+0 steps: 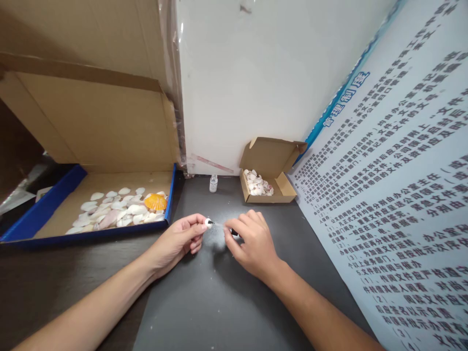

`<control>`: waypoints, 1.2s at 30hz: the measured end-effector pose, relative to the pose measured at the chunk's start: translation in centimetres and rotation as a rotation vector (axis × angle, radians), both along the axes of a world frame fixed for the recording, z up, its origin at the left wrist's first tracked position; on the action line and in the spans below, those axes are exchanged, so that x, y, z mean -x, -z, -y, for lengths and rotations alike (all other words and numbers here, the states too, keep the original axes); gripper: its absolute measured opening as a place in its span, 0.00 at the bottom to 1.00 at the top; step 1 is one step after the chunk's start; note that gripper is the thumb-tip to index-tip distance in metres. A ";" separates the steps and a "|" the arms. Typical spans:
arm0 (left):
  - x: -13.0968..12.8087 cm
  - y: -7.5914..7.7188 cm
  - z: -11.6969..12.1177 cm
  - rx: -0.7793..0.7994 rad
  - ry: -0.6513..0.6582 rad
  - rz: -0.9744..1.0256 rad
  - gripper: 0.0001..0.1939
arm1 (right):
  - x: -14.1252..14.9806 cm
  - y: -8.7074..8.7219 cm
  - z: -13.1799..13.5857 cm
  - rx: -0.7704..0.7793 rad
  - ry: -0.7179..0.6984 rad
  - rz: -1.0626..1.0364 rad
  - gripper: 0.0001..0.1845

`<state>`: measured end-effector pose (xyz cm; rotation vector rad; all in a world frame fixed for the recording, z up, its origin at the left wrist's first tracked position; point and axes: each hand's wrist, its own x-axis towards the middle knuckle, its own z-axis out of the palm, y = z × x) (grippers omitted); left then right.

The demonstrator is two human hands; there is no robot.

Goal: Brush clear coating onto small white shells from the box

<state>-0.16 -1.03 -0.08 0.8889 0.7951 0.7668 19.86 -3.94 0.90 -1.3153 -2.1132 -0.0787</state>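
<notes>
My left hand [183,239] pinches a small white shell [208,223] between thumb and fingertips, just above the dark table. My right hand [252,241] is closed round a thin dark tool [234,233] whose fine tip points left at the shell. White dust [218,239] lies on the table under both hands. Behind them stands a tiny clear bottle [213,183].
A blue-rimmed cardboard tray [44,207] at the left holds several pale shells and one orange shell [155,201]. A small open carton [283,187] of shells stands at the back. A printed poster [395,195] leans along the right. White wall behind.
</notes>
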 end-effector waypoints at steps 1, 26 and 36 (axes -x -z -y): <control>0.0 0.0 0.0 0.001 -0.002 0.003 0.14 | 0.0 0.0 0.0 0.001 0.004 0.001 0.13; 0.1 0.0 0.1 0.008 -0.001 0.015 0.16 | -0.2 0.3 -0.2 0.010 -0.105 -0.133 0.11; 0.2 0.3 0.0 0.004 0.002 0.027 0.16 | 0.0 0.3 0.0 0.035 -0.079 -0.139 0.11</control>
